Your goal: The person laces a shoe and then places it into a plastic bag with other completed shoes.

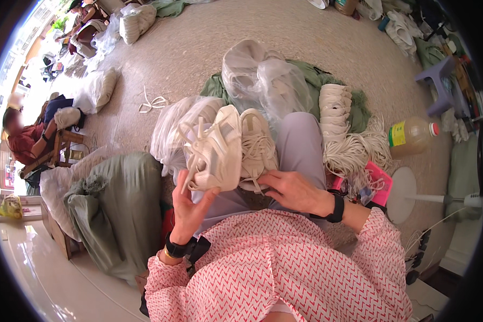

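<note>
Two cream lace-up sneakers are held side by side over my lap. My left hand [189, 210] is closed around the heel end of the left sneaker [229, 142], which is tipped on its side with loose laces hanging out. The right sneaker [256, 140] lies with its laced top facing up. At its near end, the thumb and fingers of my right hand [295, 189] pinch the edge around the opening. Whether a lace end is also between those fingers, I cannot tell.
Clear plastic bags of shoes [252, 70] lie ahead on green cloth. Coiled cream laces [351, 153], a pink basket [380, 182], a large bottle [413, 137] and a purple stool [440, 86] are on the right. Green sacks [121, 209] and a seated person [29, 137] are left.
</note>
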{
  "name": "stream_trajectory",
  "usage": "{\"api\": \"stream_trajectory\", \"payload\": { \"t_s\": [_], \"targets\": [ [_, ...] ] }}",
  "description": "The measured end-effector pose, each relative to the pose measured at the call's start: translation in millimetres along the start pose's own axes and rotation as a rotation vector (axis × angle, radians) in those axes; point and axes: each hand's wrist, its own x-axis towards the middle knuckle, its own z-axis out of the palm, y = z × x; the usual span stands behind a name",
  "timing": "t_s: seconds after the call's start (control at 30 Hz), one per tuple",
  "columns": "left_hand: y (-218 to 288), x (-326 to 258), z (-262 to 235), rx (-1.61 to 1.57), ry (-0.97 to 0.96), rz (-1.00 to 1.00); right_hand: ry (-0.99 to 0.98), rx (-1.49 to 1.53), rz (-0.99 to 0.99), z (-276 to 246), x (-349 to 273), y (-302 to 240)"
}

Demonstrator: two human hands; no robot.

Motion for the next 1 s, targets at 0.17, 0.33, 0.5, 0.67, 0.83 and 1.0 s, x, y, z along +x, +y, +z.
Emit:
{"api": "stream_trajectory", "payload": {
  "t_s": [0.17, 0.33, 0.5, 0.67, 0.83, 1.0],
  "targets": [
    [21, -1, 15, 0.608, -0.367, 0.338, 0.204, 0.145, 0.207, -14, 4, 13],
    [-1, 0, 39, 0.844, -0.659, 0.472, 0.338, 0.317, 0.507, -26, -1, 13],
    [-8, 4, 53, 0.902, -0.756, 0.500, 0.348, 0.183, 0.430, -22, -4, 11],
    [-8, 20, 46, 0.789, -0.557, 0.529, 0.359, 0.184, 0.402, -21, 0, 19],
    [15, 39, 9, 0.336, -0.214, -0.016, 0.351, 0.283, 0.419, -23, -5, 24],
    [39, 65, 13, -0.059, -0.114, -0.013, 0.296, 0.404, 0.487, -31, -7, 23]
  ]
}}
